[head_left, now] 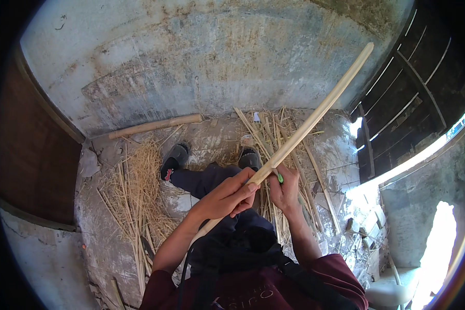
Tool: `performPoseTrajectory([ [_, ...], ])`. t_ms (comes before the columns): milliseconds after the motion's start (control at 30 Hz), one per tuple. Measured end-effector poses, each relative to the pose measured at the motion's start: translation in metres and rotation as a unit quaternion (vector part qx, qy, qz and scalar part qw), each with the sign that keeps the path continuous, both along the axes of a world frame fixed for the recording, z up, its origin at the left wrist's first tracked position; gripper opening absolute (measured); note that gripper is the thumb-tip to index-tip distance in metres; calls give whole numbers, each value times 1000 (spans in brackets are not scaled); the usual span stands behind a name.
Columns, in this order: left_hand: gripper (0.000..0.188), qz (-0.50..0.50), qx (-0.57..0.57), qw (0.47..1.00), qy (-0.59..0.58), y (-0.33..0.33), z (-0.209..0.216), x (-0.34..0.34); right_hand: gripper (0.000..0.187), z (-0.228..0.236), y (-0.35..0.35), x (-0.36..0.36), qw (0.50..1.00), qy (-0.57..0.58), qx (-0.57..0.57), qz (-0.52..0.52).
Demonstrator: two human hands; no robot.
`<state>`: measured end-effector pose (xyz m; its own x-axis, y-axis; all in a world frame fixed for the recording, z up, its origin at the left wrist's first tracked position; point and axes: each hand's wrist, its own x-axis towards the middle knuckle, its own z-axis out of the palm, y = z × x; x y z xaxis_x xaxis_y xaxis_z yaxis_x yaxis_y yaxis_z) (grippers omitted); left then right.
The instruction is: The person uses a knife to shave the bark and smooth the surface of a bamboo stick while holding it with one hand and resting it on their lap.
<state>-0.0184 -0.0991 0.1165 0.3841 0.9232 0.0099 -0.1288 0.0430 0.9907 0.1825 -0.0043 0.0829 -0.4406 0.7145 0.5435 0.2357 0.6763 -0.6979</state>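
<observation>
A long pale bamboo strip slants across my lap, from beside my left forearm up to the far right. My left hand is wrapped round its lower part, thumb lying along the top. Close by on the right, my right hand is closed against the strip, around a small tool with a green handle. Only the green end shows clearly; the rest of the tool is hidden by the fingers and the strip, so its kind cannot be told.
Straw-like shavings and thin strips lie left of my legs. More split strips are spread on the right. A thick round pole rests along the stained wall. Rubble blocks sit at the right, near a dark slatted panel.
</observation>
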Motion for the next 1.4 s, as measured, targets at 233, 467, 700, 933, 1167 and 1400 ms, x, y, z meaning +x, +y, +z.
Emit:
performPoseTrajectory([
  [233,22,105,48,993,-20,9,-30,11,21,-22,6,-19,997,-20,57,-37],
  [467,24,32,-64,997,3,5,-7,2,22,-25,14,-24,991,0,61,-119],
  [700,23,113,30,991,62,15,-39,3,21,-31,27,-31,988,-61,59,-127],
  [933,18,140,85,979,119,24,-50,-3,19,-37,36,-45,989,-44,83,-118],
  [1167,16,147,61,982,101,23,-53,-4,18,-49,48,-56,988,-21,85,-129],
  [1400,21,145,75,982,99,25,-56,-9,20,-53,57,-66,984,-10,88,-151],
])
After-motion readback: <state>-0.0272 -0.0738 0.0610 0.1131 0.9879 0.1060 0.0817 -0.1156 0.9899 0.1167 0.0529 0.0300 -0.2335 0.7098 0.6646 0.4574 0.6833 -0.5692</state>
